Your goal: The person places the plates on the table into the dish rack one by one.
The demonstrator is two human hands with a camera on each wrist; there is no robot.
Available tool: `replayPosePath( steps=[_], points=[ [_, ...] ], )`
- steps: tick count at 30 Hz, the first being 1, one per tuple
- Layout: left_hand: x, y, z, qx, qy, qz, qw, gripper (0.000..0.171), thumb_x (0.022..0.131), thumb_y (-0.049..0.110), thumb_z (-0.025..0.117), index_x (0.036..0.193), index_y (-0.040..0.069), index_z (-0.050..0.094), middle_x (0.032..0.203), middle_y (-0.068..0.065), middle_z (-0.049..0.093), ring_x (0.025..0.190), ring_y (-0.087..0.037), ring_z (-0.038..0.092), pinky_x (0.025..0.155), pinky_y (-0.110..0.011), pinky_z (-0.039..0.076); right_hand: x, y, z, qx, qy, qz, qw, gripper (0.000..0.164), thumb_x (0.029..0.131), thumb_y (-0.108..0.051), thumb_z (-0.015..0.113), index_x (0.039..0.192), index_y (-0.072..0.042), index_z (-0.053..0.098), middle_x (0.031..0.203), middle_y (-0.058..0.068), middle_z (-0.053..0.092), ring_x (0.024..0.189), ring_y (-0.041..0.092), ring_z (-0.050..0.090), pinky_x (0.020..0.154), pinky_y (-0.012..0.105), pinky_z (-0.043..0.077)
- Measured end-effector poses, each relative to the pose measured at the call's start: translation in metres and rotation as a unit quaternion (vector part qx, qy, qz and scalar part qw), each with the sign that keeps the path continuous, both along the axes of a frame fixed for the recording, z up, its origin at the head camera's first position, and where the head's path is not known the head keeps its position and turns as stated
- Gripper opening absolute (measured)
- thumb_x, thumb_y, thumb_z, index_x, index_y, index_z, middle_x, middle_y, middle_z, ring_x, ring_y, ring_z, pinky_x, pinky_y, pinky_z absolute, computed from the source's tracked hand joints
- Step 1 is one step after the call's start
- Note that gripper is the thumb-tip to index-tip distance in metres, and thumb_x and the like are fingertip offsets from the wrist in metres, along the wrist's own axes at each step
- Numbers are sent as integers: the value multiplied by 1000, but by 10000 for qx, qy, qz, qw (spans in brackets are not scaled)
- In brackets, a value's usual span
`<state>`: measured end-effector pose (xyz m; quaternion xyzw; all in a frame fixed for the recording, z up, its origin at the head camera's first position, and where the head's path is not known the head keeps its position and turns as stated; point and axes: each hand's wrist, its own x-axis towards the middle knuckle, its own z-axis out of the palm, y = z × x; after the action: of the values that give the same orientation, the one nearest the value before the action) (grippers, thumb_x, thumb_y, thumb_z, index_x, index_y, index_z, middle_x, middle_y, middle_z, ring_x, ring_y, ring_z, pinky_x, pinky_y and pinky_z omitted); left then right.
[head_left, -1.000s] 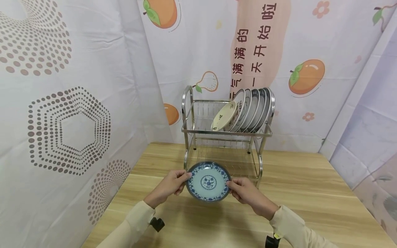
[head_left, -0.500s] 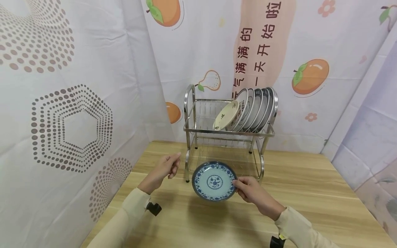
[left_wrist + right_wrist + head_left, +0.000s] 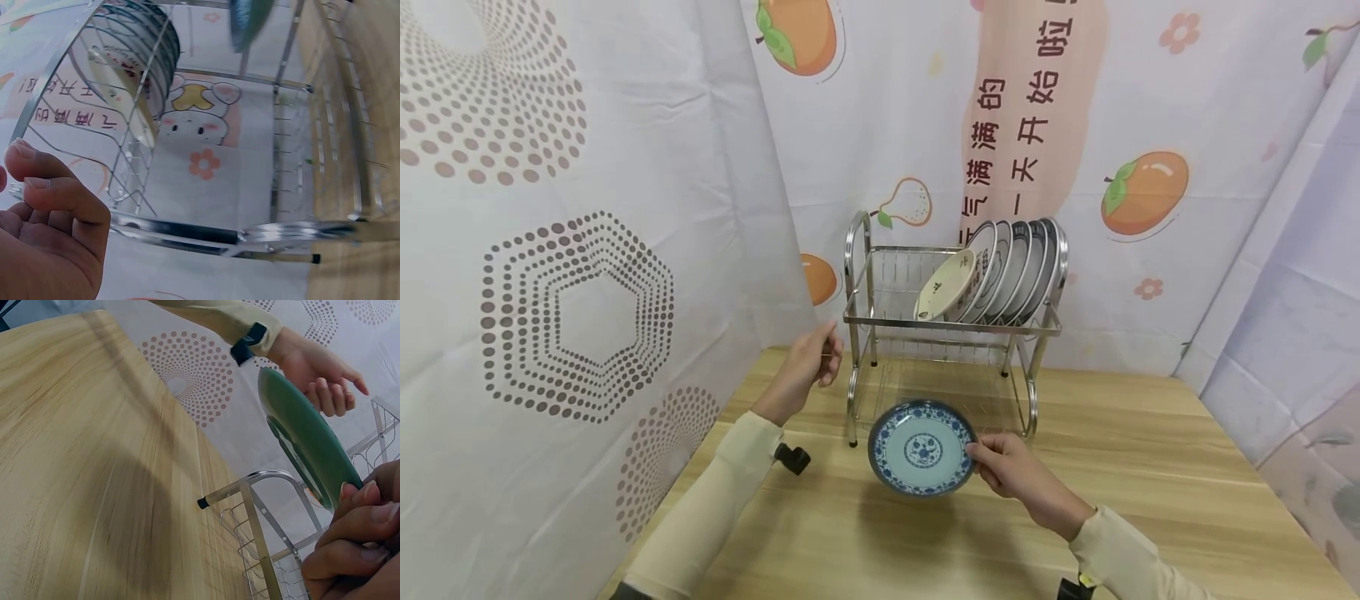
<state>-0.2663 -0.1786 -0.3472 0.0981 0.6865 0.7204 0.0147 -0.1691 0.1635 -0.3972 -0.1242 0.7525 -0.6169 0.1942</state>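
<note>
the blue patterned plate (image 3: pixel 922 448) is held tilted above the wooden table (image 3: pixel 1150 467), just in front of the metal dish rack (image 3: pixel 951 321). the right hand (image 3: pixel 1011 468) pinches its right rim. the left hand (image 3: pixel 808 364) hovers beside the rack's left post, fingers loosely curled, holding nothing. more plates (image 3: pixel 1000 268) stand on the rack's upper shelf.

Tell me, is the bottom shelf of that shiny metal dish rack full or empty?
Empty. The lower tier of the metal dish rack shows only bare wire, while the row of plates stands upright in the top tier.

Fruit-print curtains (image 3: pixel 880 125) behind wooden table (image 3: pixel 1150 467)
</note>
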Motion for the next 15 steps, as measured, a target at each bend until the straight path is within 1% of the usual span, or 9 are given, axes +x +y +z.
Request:
replayPosePath(
  steps=[4, 9, 11, 15],
  points=[
    [-8, 8, 9, 226, 84, -33, 9997, 56, 105, 59, 46, 86, 8, 56, 67, -1, 52, 49, -12, 43, 45, -24, 37, 1, 2, -4, 12, -16, -20, 10000, 32, 107, -22, 56, 82, -4, 55, 63, -2, 44, 53, 7, 31, 49, 20, 28],
    [-15, 15, 15, 326, 50, -11, 9995, 53, 104, 53, 53, 90, 2, 56, 67, -2, 51, 50, -12, 42, 45, -24, 37, 1, 4, -9, 17, 13, 23, 10000, 32, 107, -23, 56, 81, -3, 54, 62, -2, 42, 52, 7, 31, 49, 20, 28],
    [-17, 17, 16, 323, 34, 9, 9995, 50, 104, 49, 56, 88, 2, 56, 66, -2, 50, 50, -11, 41, 45, -23, 37, 1, 5, -9, 27, 32, 16, 10000, 33, 107, -23, 56, 80, -5, 54, 61, -3, 42, 51, 7, 30, 49, 20, 27],
    [-18, 18, 17, 341, 134, -11, 9993, 44, 106, 44, 55, 81, 7, 53, 64, -2, 47, 50, -11, 39, 45, -23, 36, -1, 7, -9, 61, 28, -41, 10000, 32, 107, -23, 56, 80, -5, 55, 61, -3, 43, 52, 7, 31, 49, 20, 27]
  ],
)
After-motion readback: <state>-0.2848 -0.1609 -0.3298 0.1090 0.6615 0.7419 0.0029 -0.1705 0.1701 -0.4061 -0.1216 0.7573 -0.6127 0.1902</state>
